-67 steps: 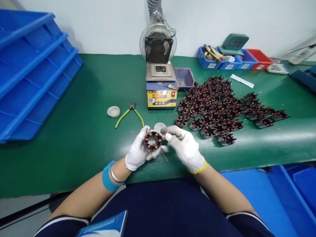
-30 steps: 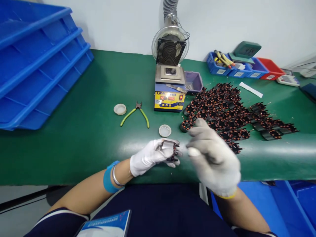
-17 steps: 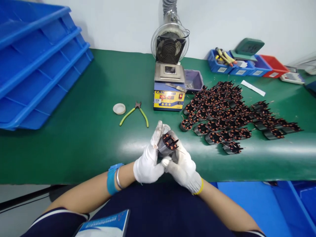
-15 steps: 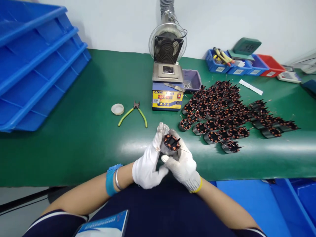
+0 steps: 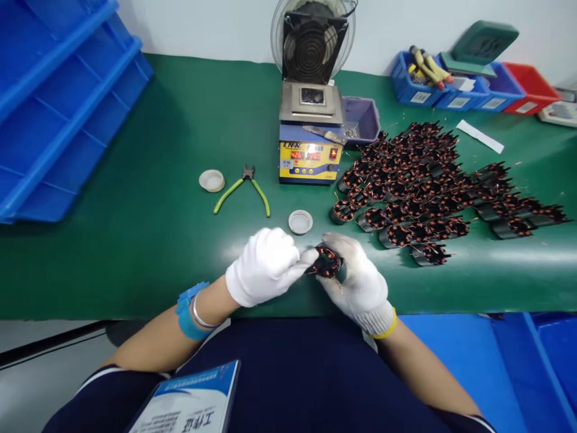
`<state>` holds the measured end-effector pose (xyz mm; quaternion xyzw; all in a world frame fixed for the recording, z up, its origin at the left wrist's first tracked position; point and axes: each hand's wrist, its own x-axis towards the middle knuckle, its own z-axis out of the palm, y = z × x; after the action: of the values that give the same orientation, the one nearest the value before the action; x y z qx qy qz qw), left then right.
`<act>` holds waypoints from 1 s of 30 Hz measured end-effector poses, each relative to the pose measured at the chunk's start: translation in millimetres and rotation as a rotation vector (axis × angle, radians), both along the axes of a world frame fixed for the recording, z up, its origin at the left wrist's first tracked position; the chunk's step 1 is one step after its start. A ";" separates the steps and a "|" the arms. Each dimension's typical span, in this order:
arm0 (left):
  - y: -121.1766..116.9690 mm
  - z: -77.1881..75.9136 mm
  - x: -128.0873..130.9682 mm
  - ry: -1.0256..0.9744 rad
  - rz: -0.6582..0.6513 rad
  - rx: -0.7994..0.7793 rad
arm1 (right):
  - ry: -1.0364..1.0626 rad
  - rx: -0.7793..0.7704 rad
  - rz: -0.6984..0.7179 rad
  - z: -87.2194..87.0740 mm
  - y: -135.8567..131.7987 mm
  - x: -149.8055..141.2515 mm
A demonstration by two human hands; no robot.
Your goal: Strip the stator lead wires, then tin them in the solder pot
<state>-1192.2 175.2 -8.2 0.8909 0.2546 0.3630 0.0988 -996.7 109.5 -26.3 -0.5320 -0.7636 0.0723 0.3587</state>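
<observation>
A motor stator [image 5: 328, 262], a dark ring with copper windings, is held low over the front of the bench. My right hand [image 5: 358, 279], in a white glove, is closed around its right side. My left hand [image 5: 265, 267], also gloved, is curled, with thumb and finger pinched at the stator's left edge. What lies between those fingertips is hidden. Just beyond the hands sits a small white dish [image 5: 300, 222]. Green-handled cutters [image 5: 247, 174] lie with handles spread, next to a second white dish [image 5: 211, 180].
Many wound stators [image 5: 406, 186] stand grouped at right. A solder pot [image 5: 310, 153] with a lit display stands at the back, a purple bin [image 5: 364, 123] beside it. Stacked blue crates [image 5: 76, 108] rise at left. Blue bins [image 5: 417, 90] and a red bin [image 5: 532, 90] line the wall.
The stator has turned so its open ring faces up at me. My left hand has gone from lying flat along its side to a curled pinch at its edge. The view has tilted downward.
</observation>
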 end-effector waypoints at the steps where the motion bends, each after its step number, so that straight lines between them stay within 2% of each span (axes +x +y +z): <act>1: -1.3 5.0 -2.8 -0.035 -0.123 -0.134 | -0.018 0.016 -0.023 1.9 0.6 3.6; 3: -3.4 13.7 -9.0 -0.202 -0.325 -0.450 | -0.041 0.038 -0.060 6.0 1.5 9.4; 4: -3.6 16.0 -11.2 -0.329 -0.324 -0.573 | -0.045 0.049 -0.074 7.9 1.8 11.2; 5: -3.0 16.4 -12.2 -0.455 -0.248 -0.644 | -0.047 0.059 -0.084 9.5 2.0 12.1; 7: -0.3 11.8 -9.6 -0.580 0.001 -0.655 | -0.050 0.069 -0.079 11.3 2.4 11.1; 8: 1.0 7.8 -6.3 -0.544 0.092 -0.640 | -0.049 0.067 -0.070 11.3 2.7 9.5; 9: 2.0 3.6 -2.6 -0.454 0.128 -0.633 | -0.046 0.061 -0.060 10.7 3.1 7.5; 12: 2.1 -2.9 4.3 -0.225 0.025 -0.608 | -0.016 0.041 -0.031 7.1 4.8 2.5; 14: 1.0 0.4 1.0 -0.251 -0.115 -0.626 | 0.019 0.036 -0.039 4.9 5.9 2.0; 16: 0.7 6.8 -6.7 -0.370 -0.220 -0.770 | 0.046 0.031 -0.079 4.3 6.4 3.9; 17: 1.0 9.6 -10.4 -0.428 -0.206 -0.856 | 0.054 0.027 -0.104 4.5 6.5 5.3; 19: 1.9 12.5 -13.4 -0.459 -0.087 -0.975 | 0.059 0.026 -0.136 5.3 6.4 7.4; 21: 1.4 11.5 -8.8 -0.348 -0.009 -1.061 | 0.052 0.024 -0.148 6.0 6.2 7.6; 24: -2.1 6.4 3.9 -0.215 -0.070 -1.249 | 0.039 0.022 -0.123 5.5 5.4 3.7; 25: -2.2 4.4 6.5 -0.237 -0.065 -1.290 | 0.048 0.017 -0.101 4.9 4.8 1.8; 27: 1.8 0.4 6.0 -0.376 0.034 -1.300 | 0.084 -0.002 -0.066 3.4 3.3 -1.3; 30: 19.3 -7.7 -4.1 -0.766 0.284 -1.122 | 0.129 -0.087 -0.138 0.4 3.3 -2.4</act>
<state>-1196.3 194.5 -15.9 0.4722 0.4652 0.4748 0.5789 -999.1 112.8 -25.9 -0.5927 -0.6967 0.1144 0.3877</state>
